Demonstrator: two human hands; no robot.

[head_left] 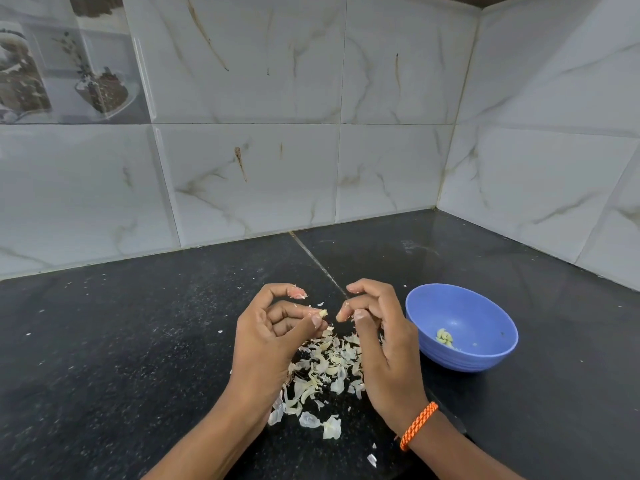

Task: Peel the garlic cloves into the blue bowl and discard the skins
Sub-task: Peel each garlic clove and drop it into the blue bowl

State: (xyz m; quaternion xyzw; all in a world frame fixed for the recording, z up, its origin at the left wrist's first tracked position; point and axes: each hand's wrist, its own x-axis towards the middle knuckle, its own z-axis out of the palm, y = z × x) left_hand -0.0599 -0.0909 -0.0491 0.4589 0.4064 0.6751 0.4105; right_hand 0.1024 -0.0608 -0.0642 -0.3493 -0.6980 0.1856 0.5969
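Here the left hand (273, 336) is curled, its thumb and fingertips pinching a small pale garlic clove (323, 312) with a ragged bit of skin at its tip. The right hand (379, 332) hangs just beside it, fingers bent inward and close together; a scrap of skin may sit at its fingertips, but I cannot tell whether it grips anything. The two hands are near each other yet apart, a narrow gap between the fingertips. A braided orange wristband (418, 425) circles the right wrist.

Directly beneath the hands lies a heap of garlic skins (323, 370), thin, papery, curled flakes, white to cream, some almost see-through. A few larger flakes sit nearer the person, and tiny specks are strewn farther left.

To the right of the heap, just beside the right hand, stands the blue bowl (485, 320), round, smooth, matt plastic with faint ridges low on its outer wall. Inside, against the near side of its floor, rest a few peeled cloves (445, 337), yellowish and smooth.

All this sits on a black countertop (138, 341), polished stone with fine speckle and a pale seam running diagonally behind the hands. Glossy white marble-look tiles (249, 174) with brown veins rise at the back and right, meeting in a corner. Open dark surface stretches to the left and behind the bowl.
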